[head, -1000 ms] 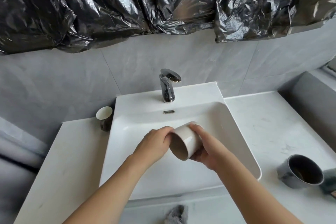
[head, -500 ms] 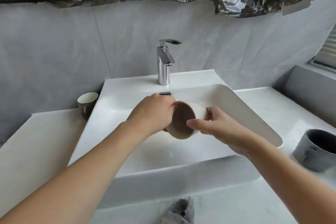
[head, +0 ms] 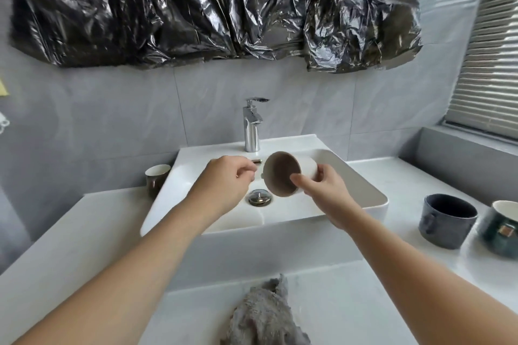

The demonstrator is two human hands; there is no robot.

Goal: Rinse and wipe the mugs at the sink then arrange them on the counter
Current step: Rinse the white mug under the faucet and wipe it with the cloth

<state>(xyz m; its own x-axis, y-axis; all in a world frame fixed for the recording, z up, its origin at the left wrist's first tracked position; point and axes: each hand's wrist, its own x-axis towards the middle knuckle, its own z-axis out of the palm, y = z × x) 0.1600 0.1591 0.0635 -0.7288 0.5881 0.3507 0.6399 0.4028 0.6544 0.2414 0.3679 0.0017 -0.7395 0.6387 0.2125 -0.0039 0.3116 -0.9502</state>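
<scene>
White mug (head: 290, 173) tipped over the sink (head: 361, 185), our right hand (head: 325, 186) gripping its rim, our left hand (head: 224, 179) beside it, fingers seemingly loosely curled, grey cloth (head: 266, 314) on the bench (head: 392, 176)

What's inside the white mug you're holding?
The white mug, tipped in the right hand, shows only a bare brown inside. The thumb covers a small patch.
</scene>
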